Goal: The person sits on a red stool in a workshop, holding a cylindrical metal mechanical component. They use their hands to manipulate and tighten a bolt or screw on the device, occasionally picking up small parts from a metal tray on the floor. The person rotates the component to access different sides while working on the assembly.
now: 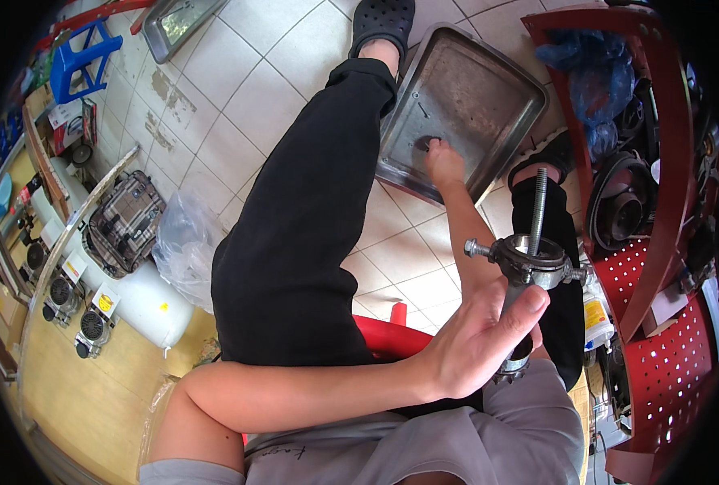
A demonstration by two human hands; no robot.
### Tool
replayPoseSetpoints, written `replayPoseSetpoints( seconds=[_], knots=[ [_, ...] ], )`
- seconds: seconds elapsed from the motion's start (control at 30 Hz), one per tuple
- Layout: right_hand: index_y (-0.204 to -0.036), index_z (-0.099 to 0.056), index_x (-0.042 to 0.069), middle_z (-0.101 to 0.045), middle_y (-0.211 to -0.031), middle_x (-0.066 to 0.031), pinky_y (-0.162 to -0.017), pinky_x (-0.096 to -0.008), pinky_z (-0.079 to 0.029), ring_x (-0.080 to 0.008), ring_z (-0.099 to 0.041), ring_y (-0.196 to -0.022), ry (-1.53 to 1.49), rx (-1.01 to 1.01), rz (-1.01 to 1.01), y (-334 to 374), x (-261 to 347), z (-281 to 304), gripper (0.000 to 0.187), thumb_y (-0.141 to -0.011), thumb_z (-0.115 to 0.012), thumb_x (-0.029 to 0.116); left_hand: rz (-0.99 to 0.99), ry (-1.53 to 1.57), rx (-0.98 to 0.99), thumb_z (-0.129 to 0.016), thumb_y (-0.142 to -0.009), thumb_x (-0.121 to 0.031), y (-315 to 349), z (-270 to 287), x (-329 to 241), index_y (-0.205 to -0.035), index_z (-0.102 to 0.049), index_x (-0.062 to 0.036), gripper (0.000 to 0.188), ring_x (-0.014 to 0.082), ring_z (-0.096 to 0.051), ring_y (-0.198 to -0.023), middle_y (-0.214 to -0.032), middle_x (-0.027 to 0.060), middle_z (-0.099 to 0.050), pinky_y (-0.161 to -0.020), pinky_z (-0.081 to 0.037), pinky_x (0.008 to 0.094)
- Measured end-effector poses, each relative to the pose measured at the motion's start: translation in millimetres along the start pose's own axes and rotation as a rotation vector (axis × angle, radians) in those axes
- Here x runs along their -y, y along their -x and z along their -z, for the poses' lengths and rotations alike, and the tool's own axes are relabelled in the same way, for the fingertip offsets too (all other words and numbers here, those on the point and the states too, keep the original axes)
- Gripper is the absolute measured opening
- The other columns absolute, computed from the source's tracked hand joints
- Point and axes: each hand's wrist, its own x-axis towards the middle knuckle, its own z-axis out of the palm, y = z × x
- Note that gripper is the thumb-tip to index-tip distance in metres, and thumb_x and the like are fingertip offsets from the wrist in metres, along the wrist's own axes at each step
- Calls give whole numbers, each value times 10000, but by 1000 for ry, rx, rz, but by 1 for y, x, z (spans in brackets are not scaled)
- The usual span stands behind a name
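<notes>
Left hand has its grip wrapped round a cylindrical metal part with side bolts, a threaded rod sticking out of its top, held up near the lap beside the right forearm. Right hand reaches down into a metal tray on the tiled floor between the feet, fingertips by a small dark patch; can't tell if that grip is closed on anything.
</notes>
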Motion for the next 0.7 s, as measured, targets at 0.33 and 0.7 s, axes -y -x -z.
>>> replayPoseSetpoints(
  seconds=[0.33,0.7],
  knots=[
    [-1014,-560,78,-620,-1008,-147,-775,-453,-497,-345,-606,-937,-143,-10,19,7,1,16,187,-854,-551,174,18,13,11,-361,-956,-547,1,1,2,-1165,-425,-11,578,128,-551,-825,-1018,66,-474,-712,-425,273],
    [-943,-583,33,-641,-932,-165,-748,-432,-523,-353,-641,-848,16,27,28,-2,-6,-9,216,-802,-595,195,-7,11,-41,-326,-934,-610,-1,-3,0,-1138,-436,-20,635,133,-555,-816,-891,84,-531,-715,-428,275]
  ],
)
